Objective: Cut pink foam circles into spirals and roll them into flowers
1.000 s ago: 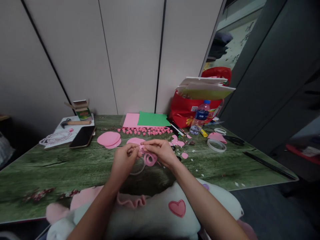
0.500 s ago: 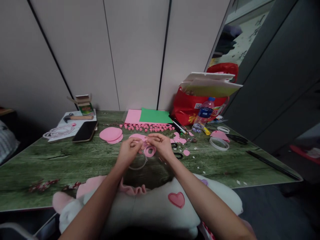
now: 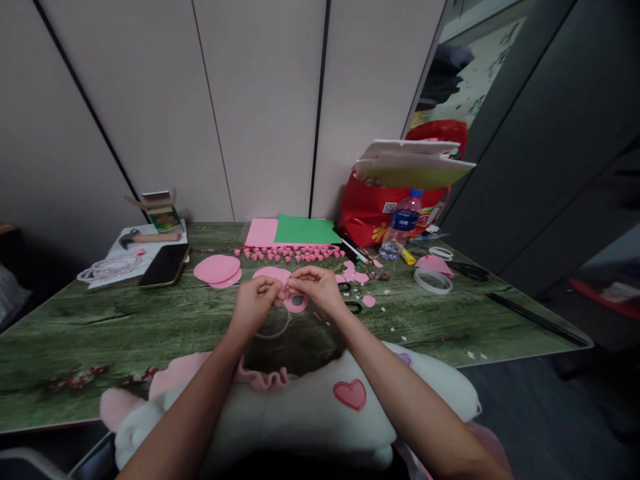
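Note:
My left hand (image 3: 256, 300) and my right hand (image 3: 316, 290) meet over the middle of the table, fingertips pinched together. Between them they hold a pink curled paper piece (image 3: 299, 305), whose ring-shaped end hangs beneath the fingers; the part inside the fingertips is mostly hidden. A thin pale hoop (image 3: 273, 336) shows below my left hand. Just beyond the hands lies a pink paper disc (image 3: 270, 272), partly covered by them. More pink paper discs (image 3: 217, 268) overlap to the left. Black scissor handles (image 3: 353, 307) lie beside my right wrist.
Small pink pieces (image 3: 295, 253) line the back, before green paper (image 3: 307, 230). A water bottle (image 3: 401, 227) and red bag (image 3: 356, 210) stand back right; a tape roll (image 3: 433, 281) lies nearer. Leftward are a phone (image 3: 164, 265), hammer (image 3: 155, 237) and plush toy (image 3: 300, 417) in front.
The view has shifted slightly. My fingertips have drawn closer together, and the ring end of the pink paper is now more covered by my hands.

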Demonstrator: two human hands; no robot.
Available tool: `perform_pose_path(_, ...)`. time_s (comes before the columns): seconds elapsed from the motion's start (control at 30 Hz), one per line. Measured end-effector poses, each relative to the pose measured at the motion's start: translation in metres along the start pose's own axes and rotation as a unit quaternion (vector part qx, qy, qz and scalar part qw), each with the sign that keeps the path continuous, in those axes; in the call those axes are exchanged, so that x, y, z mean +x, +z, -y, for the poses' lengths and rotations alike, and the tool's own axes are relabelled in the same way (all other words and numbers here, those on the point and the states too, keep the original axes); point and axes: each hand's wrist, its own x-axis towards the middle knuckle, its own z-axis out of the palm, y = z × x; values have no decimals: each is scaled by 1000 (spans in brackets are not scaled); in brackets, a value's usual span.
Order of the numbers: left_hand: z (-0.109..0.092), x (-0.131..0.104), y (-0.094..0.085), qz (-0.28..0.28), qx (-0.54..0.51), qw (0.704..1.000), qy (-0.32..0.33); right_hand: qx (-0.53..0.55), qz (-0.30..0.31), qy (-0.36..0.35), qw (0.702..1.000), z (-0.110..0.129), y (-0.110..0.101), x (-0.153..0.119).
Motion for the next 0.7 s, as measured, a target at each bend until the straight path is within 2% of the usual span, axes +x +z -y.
perform_pose_path(0.43,3,2,-1,-22,1,1000,8,58,18,53,997,-1,-2,1)
perform_pose_path(0.7,4,2,-1,-21,8,1000,3,45,23,46,998,-3,-5,2)
